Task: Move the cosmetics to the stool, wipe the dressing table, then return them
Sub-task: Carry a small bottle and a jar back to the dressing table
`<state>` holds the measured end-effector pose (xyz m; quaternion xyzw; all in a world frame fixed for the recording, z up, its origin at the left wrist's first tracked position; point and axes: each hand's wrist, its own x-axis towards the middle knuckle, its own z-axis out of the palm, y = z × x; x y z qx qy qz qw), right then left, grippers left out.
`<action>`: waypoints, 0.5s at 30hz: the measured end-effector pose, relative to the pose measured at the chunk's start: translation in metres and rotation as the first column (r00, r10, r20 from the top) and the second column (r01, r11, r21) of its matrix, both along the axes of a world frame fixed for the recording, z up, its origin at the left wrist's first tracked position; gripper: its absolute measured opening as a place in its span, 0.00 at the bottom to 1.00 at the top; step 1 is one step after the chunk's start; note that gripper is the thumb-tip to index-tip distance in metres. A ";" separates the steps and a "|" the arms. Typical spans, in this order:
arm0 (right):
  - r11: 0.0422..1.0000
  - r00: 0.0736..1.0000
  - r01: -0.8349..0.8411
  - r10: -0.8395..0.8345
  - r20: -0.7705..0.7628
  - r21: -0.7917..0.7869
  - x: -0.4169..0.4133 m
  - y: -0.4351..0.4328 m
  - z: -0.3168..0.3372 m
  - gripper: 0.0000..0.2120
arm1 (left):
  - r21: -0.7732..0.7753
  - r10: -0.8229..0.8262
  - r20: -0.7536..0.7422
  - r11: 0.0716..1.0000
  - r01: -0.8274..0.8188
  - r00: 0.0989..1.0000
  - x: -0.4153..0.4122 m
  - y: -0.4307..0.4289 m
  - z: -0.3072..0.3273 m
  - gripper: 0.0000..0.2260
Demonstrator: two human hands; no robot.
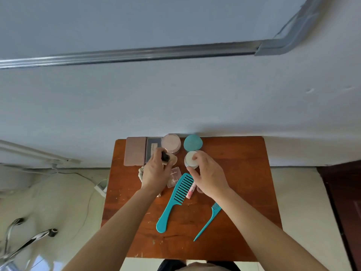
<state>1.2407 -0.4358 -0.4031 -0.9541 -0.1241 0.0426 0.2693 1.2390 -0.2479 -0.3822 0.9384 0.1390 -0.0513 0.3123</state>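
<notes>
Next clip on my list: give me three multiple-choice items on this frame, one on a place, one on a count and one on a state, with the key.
1. Where is the teal round case?
A. at the table's back edge
B. at its front edge
C. on the floor

2. How many teal combs lie on the table?
A. one
B. two
C. four

3. What is the right hand doing?
A. resting flat
B. gripping the white jar
C. holding a comb

Key: 1 A, it sits at the far edge. 2 B, a wide-tooth comb and a tail comb. 3 B, its fingers curl round the jar.
</notes>
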 end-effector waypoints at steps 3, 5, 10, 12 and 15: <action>0.993 0.999 0.048 -0.048 0.002 0.107 -0.004 -0.009 0.024 0.21 | -0.076 0.035 0.105 0.997 -0.027 0.994 0.000 0.006 0.033 0.18; 0.984 0.995 0.083 -0.092 0.050 0.157 -0.004 -0.017 0.046 0.22 | -0.120 0.047 0.197 0.992 -0.023 0.979 0.004 0.008 0.065 0.20; 0.938 0.937 0.214 -0.276 0.214 0.273 -0.008 -0.037 0.115 0.24 | -0.239 0.043 0.476 0.967 0.082 0.879 0.009 0.006 0.150 0.22; 0.903 0.882 0.277 -0.375 0.285 0.329 -0.018 -0.047 0.143 0.23 | -0.293 0.021 0.562 0.940 0.176 0.827 0.009 -0.002 0.174 0.21; 0.840 0.769 0.383 -0.520 0.371 0.384 -0.052 -0.069 0.177 0.22 | -0.341 -0.060 0.647 0.869 0.359 0.760 0.007 -0.027 0.197 0.19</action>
